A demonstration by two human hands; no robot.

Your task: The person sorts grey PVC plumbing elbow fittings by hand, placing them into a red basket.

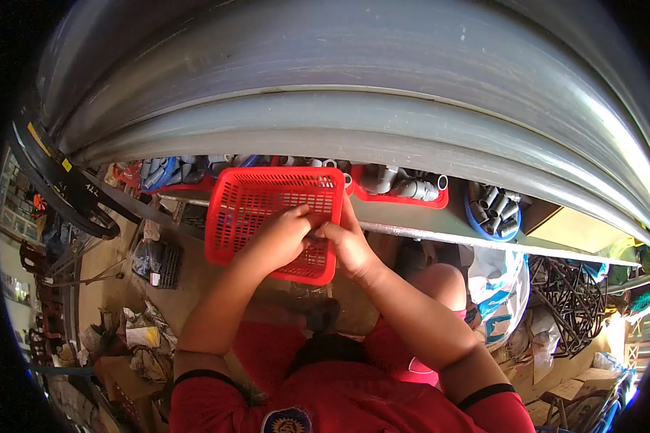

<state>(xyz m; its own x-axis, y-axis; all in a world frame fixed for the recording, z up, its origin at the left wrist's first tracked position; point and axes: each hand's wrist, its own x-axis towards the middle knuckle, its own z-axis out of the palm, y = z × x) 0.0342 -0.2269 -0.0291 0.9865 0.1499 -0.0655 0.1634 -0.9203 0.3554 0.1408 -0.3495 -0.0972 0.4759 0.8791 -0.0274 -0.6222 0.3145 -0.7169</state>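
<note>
A red plastic basket (227,216) with slotted walls is tilted in front of the body, and no loose parts show inside it. My left hand (282,234) reaches over the basket with its fingers bent together near the right wall; what they hold, if anything, is too small to name. My right hand (348,242) grips that right wall, thumb inside and fingers outside. The fingertips of both hands come close together at the wall.
Large grey pipes (383,119) stretch across the top. Beneath them a shelf edge (412,232) carries a red tray (440,200) of grey pipe fittings and a blue basket (492,234) of fittings. A black crate (167,267) is on the floor at left, bent metal rods (570,296) at right.
</note>
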